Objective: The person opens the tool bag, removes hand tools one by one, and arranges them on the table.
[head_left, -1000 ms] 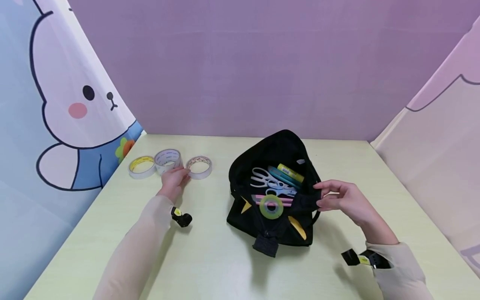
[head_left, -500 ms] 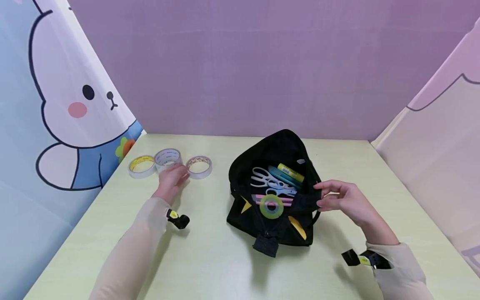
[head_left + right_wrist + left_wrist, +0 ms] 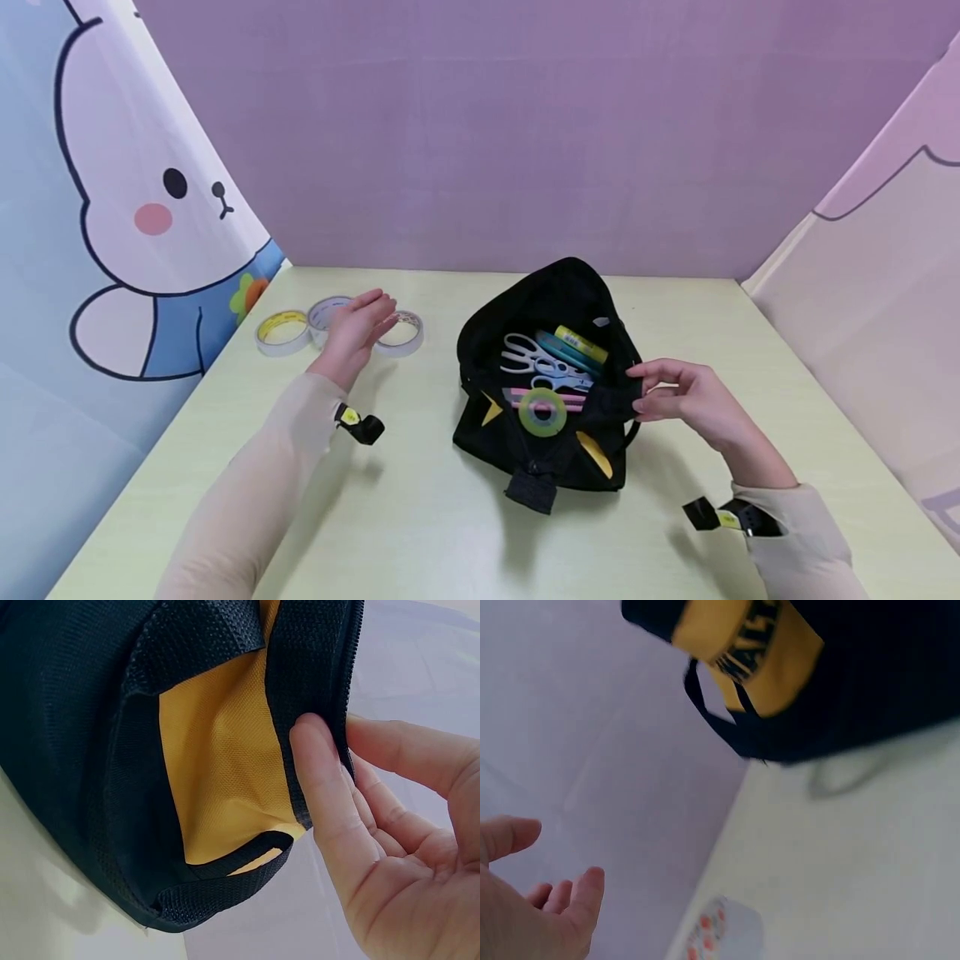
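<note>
My left hand point(image 3: 356, 332) is raised over the tape rolls at the left, fingers extended with nothing in them. Under it stands a wide grey tape roll point(image 3: 326, 305), partly hidden by the hand. A yellow-cored tape roll point(image 3: 281, 351) lies to its left, and a roll with a red-patterned core point(image 3: 406, 345) to its right. My right hand point(image 3: 686, 395) pinches the zippered edge of a black bag point(image 3: 311, 671) between thumb and fingers. The bag's mouth gapes. Inside lie white-handled scissors point(image 3: 520, 353), blue scissors point(image 3: 557, 382), and a greenish tape ring point(image 3: 543, 431).
Also in the bag are a yellow tube point(image 3: 581, 343), a long teal object point(image 3: 562, 354) and pink strips point(image 3: 577, 402). A strap end point(image 3: 531, 492) hangs over the bag's front. The pale table point(image 3: 420, 517) meets a purple backdrop point(image 3: 480, 150) behind.
My left hand has come up off the grey tape roll and opened out, its fingers now pointing up and right. The right hand and the bag stay as they were.
</note>
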Tool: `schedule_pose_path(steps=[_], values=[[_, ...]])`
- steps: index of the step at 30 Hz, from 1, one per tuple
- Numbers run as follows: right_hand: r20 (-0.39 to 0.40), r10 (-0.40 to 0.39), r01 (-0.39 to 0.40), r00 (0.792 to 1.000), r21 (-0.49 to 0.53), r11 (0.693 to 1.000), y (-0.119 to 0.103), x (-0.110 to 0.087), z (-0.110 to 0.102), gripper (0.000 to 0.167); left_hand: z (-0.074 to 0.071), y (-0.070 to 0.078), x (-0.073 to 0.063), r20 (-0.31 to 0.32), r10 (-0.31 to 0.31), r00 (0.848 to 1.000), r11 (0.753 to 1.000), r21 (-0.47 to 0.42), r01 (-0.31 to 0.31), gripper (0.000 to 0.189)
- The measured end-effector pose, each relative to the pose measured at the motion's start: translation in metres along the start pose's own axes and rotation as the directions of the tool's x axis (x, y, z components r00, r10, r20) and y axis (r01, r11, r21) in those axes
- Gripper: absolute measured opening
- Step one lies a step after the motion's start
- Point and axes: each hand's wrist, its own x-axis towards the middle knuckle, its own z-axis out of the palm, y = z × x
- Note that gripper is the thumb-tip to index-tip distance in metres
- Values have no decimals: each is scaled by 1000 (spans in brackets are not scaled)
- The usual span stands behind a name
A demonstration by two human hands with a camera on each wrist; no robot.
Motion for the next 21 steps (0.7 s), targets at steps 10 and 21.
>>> schedule_pose_path(steps=[10, 21], values=[[-1, 11, -11, 1000, -17, 1000, -1, 0, 1, 31, 47, 30, -11, 103, 104, 989, 994, -51, -100, 54], [-3, 9, -9, 1000, -16, 1000, -2, 0, 1, 32, 95, 53, -23, 191, 185, 964, 977, -142, -160, 49]])
